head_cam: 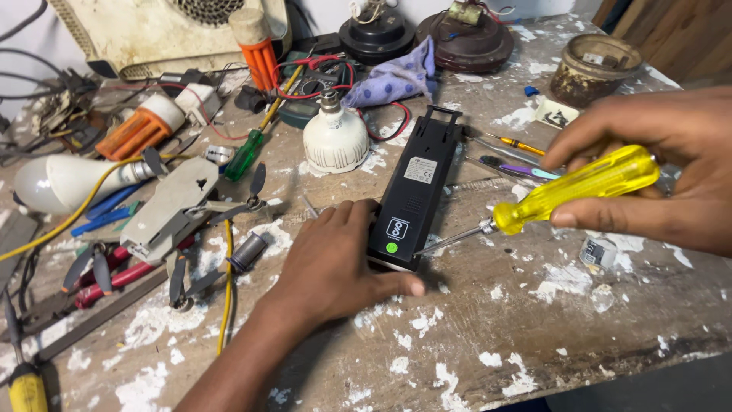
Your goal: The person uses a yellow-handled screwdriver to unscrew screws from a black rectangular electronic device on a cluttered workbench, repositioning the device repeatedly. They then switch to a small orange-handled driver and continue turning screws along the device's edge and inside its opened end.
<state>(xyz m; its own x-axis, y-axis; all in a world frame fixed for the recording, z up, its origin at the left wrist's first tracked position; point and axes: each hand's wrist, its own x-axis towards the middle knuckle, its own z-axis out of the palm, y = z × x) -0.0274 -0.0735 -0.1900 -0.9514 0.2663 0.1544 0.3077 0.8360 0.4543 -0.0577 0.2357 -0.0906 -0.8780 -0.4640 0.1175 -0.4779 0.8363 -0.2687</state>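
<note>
A long black box-shaped device [415,191] lies on the paint-spattered wooden workbench [473,336], its near end bearing stickers. My left hand [332,263] rests flat on the bench against that near end, thumb along its front edge. My right hand [663,168] grips a screwdriver with a clear yellow handle [576,189]. Its metal shaft points down-left, and the tip sits at the right side of the device's near end.
A white bulb base [335,139], green screwdriver [248,152], orange plugs [141,130], a grey drone-like body [171,206], pliers [114,278], small screwdrivers [518,145], a purple cloth [393,76], a rusty tin [595,67] and wires crowd the bench. The bench edge runs along the lower right.
</note>
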